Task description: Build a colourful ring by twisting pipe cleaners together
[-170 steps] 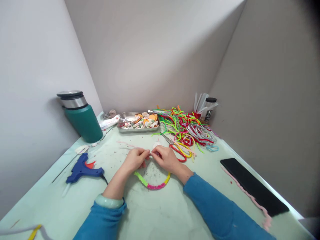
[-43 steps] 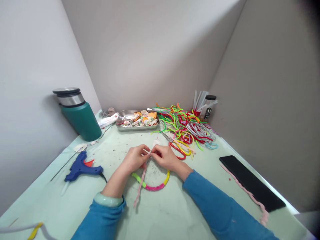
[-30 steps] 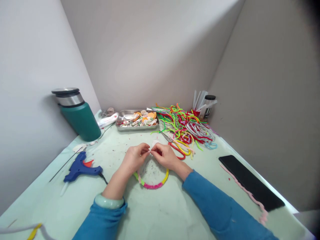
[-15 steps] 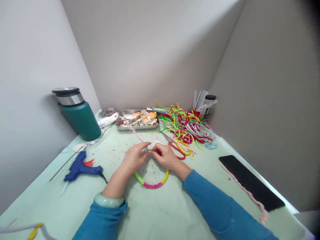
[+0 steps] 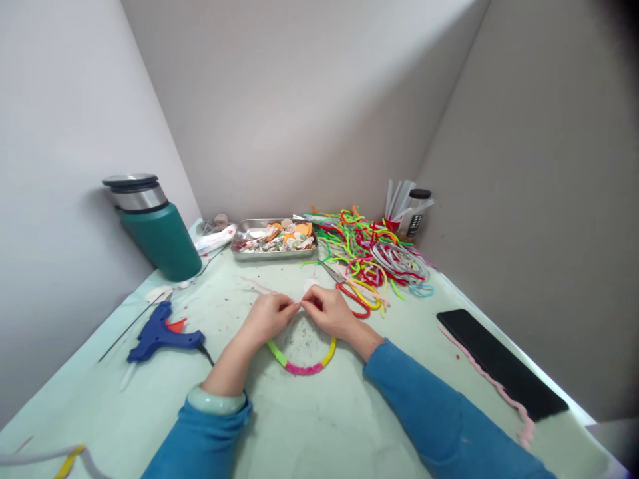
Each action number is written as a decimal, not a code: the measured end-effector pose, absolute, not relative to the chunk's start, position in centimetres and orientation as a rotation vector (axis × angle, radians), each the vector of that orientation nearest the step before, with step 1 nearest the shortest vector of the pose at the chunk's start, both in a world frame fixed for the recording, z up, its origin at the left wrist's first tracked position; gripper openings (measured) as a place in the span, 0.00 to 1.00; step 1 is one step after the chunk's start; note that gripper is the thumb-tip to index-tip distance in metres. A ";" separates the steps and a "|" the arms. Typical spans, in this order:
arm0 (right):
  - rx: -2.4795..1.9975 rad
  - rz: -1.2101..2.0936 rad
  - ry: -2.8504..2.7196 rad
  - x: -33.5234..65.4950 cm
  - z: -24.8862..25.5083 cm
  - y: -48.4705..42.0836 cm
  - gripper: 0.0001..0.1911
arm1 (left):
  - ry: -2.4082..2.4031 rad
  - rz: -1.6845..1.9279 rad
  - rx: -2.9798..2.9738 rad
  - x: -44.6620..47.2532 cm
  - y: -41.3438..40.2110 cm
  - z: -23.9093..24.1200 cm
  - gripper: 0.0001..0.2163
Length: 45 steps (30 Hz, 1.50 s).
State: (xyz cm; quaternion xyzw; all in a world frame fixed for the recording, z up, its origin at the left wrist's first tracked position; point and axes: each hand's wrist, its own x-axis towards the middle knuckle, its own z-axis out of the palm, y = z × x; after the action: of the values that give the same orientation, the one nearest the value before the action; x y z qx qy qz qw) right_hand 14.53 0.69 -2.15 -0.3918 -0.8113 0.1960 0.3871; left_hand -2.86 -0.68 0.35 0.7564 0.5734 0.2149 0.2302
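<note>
A ring wrapped in green, pink and yellow pipe cleaner (image 5: 303,370) lies on the pale green table cover, its far part hidden under my hands. My left hand (image 5: 268,317) is closed, thumb and fingers pinching a thin pink pipe cleaner (image 5: 255,285) whose free end trails away to the far left, blurred. Against it, fingertips nearly touching, my right hand (image 5: 330,311) pinches at the far side of the ring; what exactly lies between its fingertips is hidden. Just beyond the right hand rest scissors (image 5: 331,271) with red handles.
Left stand a green bottle (image 5: 162,239) and a blue glue gun (image 5: 164,332) with a cord. At the back are a metal tray (image 5: 274,255) of small pieces, a heap of pipe cleaners (image 5: 354,233) and a black-lidded jar (image 5: 415,216). A black phone (image 5: 499,362) lies right.
The pink pipe cleaner's free end has swung down and to the left. My left fingers have closed in tighter beside the right ones; the right hand has hardly moved.
</note>
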 end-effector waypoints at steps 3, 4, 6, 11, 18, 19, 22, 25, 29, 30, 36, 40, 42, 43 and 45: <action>-0.976 0.501 -2.058 14.5 -2.2 0.7 0.05 | 1.551 0.610 1.934 -2.8 -0.6 0.4 0.19; -0.970 0.501 -2.056 14.5 -2.2 0.7 0.05 | 1.546 0.624 1.879 -2.8 -0.6 0.4 0.18; -0.962 0.501 -2.051 14.5 -2.1 0.7 0.05 | 1.529 0.650 1.774 -2.8 -0.7 0.4 0.18; -0.956 0.498 -2.039 14.5 -1.9 0.6 0.05 | 1.462 0.730 1.626 -2.8 -0.8 0.6 0.17; -0.969 0.505 -2.052 14.4 -2.1 0.6 0.05 | 1.495 0.791 1.661 -2.8 -0.6 0.2 0.17; -0.972 0.507 -2.060 14.4 -2.1 0.6 0.05 | 1.497 0.797 1.678 -2.9 -0.6 0.1 0.17; -0.991 0.523 -2.061 14.7 -1.8 0.6 0.07 | 1.475 0.792 1.708 -2.8 -0.6 0.1 0.17; -1.021 0.587 -1.962 15.1 -1.4 0.9 0.12 | 1.424 0.794 1.686 -2.6 -0.8 0.3 0.16; -1.091 0.748 -1.711 15.4 -1.5 1.4 0.15 | 1.236 0.767 1.743 -1.8 -1.4 0.7 0.15; -1.100 0.773 -1.683 15.4 -1.6 1.5 0.16 | 1.161 0.738 1.761 -1.6 -1.6 0.8 0.14; -1.133 0.650 -1.713 15.1 -1.9 1.5 0.16 | 1.073 0.647 1.891 -0.7 -2.2 0.4 0.14; -1.135 0.583 -1.718 15.1 -1.7 1.4 0.16 | 1.060 0.592 1.932 -0.4 -2.4 0.2 0.15; -1.138 0.579 -1.718 15.1 -1.7 1.5 0.17 | 1.067 0.575 1.951 -0.2 -2.5 0.2 0.16; -1.136 0.574 -1.720 15.2 -1.7 1.5 0.17 | 1.074 0.575 1.954 -0.1 -2.5 0.3 0.16; -1.127 0.566 -1.730 15.2 -1.8 1.6 0.17 | 1.095 0.586 1.945 -0.1 -2.5 0.3 0.16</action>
State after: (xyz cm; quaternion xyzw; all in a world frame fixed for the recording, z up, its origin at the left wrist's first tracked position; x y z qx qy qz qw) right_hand 15.20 1.58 -1.83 -0.4621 -0.7089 0.2318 0.4799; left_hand -0.05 -2.51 0.32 0.7705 0.4340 0.2320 0.4051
